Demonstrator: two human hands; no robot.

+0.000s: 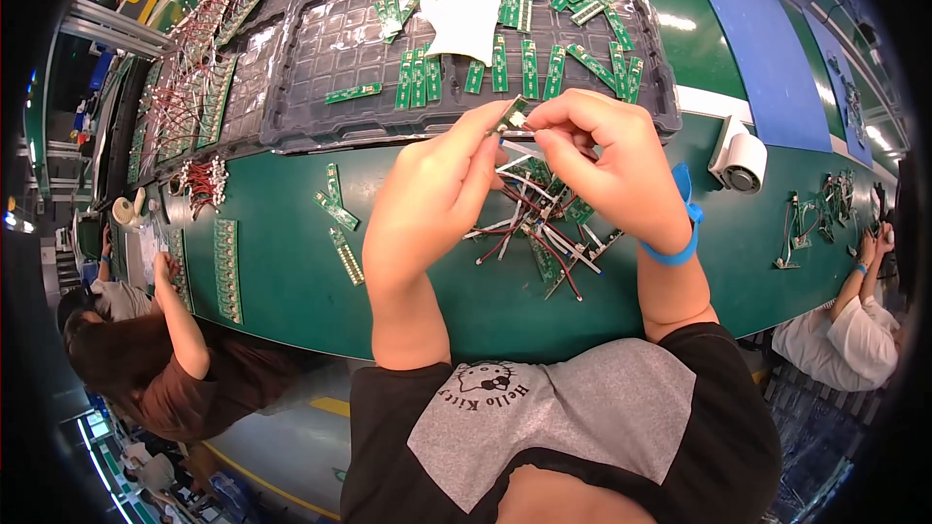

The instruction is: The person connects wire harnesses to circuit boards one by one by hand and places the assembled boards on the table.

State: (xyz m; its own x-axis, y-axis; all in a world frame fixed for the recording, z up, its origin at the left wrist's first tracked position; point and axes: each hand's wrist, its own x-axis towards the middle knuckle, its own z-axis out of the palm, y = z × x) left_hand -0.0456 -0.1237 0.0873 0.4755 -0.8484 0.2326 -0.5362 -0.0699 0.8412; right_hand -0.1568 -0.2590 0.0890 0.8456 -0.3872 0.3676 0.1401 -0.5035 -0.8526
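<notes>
In front of my chest, my left hand (427, 196) pinches a small green circuit board (507, 114) between thumb and fingers. My right hand (607, 157), with a blue band (685, 223) at the wrist, is closed with thumb and forefinger at a small white connector (517, 120) on the board's face. Whether a wire runs from that connector is hidden by the fingers. Below both hands, on the green table, lies a tangled pile of circuit boards with red, black and white wires (544, 225).
Beyond the hands is a black plastic tray (325, 121) with many loose boards and a white glove (462, 17). Loose boards (345, 254) lie left of the pile. A white fan-like device (743, 163) stands at right. Wired boards (209, 107) fill the far left; co-workers sit both sides.
</notes>
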